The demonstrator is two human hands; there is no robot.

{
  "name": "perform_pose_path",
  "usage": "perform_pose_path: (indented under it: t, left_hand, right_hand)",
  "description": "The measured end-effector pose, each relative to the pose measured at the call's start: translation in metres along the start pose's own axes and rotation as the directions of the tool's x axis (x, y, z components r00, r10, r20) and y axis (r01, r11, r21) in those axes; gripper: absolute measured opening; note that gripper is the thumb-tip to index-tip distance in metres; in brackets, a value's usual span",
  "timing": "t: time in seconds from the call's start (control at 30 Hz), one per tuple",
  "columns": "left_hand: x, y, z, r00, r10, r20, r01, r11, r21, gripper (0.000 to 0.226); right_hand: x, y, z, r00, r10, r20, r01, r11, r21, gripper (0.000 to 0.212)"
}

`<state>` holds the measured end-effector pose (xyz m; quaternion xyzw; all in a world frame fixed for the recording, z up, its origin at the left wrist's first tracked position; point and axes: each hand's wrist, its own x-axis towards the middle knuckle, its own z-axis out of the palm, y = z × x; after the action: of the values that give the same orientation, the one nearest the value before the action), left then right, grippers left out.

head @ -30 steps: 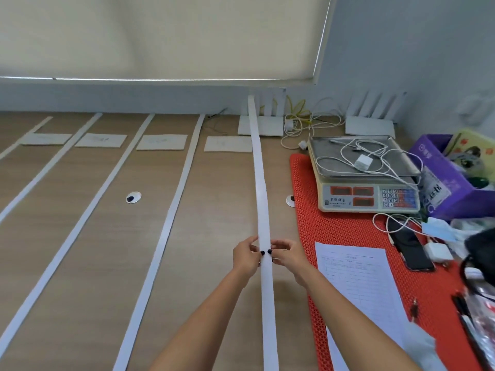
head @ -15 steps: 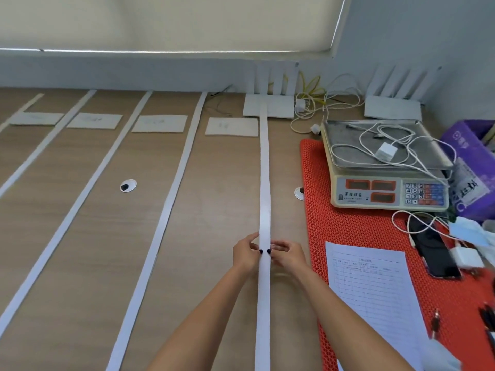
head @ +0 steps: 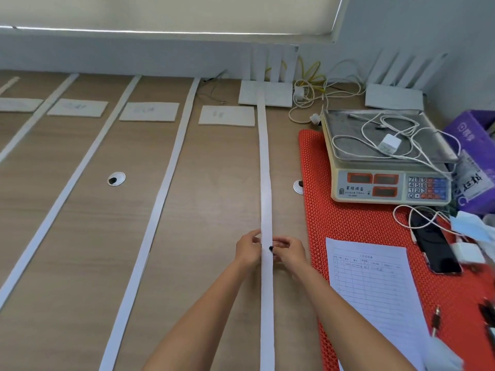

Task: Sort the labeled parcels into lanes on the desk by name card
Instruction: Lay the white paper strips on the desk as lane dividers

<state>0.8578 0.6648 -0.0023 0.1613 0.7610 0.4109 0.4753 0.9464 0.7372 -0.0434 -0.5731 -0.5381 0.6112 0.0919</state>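
Your long wooden desk point(head: 219, 199) is already divided by white paper strips into lanes running away from you, and the view has swung slightly right and down over the last second, though the layout itself has not altered. The orange-red mesh mat point(head: 361, 226) on your right carries the beige electronic scale point(head: 388, 180) with white cables piled on its steel pan, and a printed white form sheet point(head: 375, 287) lies nearer you. No labelled parcels show anywhere in view, so sorting has not begun; you are laying out lanes.

The rightmost white paper strip point(head: 265, 170) was bowed a second ago and now runs nearly straight from the white router base point(head: 265, 93) at the back wall to the near edge. That suggests this last divider is almost settled.

Four small white name cards point(head: 226, 115) sit at the far ends of the lanes, their writing too faint to read.

Your left hand point(head: 247, 250) and right hand point(head: 290, 251) still pinch the strip at its edges, fingers curled onto it.
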Motion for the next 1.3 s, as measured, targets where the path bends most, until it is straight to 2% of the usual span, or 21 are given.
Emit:
perform_pose_path:
  t: [0.23, 0.43, 0.9, 1.13, 1.3]
  left_hand:
    - [0.003, -0.009, -0.001, 1.0, -0.025, -0.004, 0.025, 1.0, 0.009, 0.046]
    - [0.009, -0.005, 0.0, 0.999, -0.042, 0.001, 0.042, 0.999, 0.007, 0.044]
    - [0.011, -0.007, 0.012, 0.999, -0.026, 0.044, 0.023, 0.997, 0.072, 0.038]
    - [0.009, -0.006, 0.005, 1.0, 0.015, -0.019, -0.012, 0.987, 0.163, 0.045]
    - [-0.011, 0.011, -0.015, 0.992, 0.102, -0.068, -0.089, 0.98, 0.176, 0.044]
  right_hand:
    - [-0.001, 0.01, 0.005, 0.999, 0.035, 0.008, -0.035, 0.999, 0.028, 0.029]
    - [0.006, 0.004, 0.005, 1.0, 0.009, -0.016, -0.009, 1.0, -0.004, 0.026]
    - [0.009, 0.008, -0.011, 0.997, -0.03, -0.065, 0.02, 0.988, -0.155, 0.028]
    - [-0.001, 0.003, -0.019, 0.986, -0.089, -0.138, 0.061, 0.979, -0.197, 0.03]
    - [-0.026, -0.016, -0.02, 0.986, -0.136, -0.101, 0.116, 0.977, -0.18, 0.03]
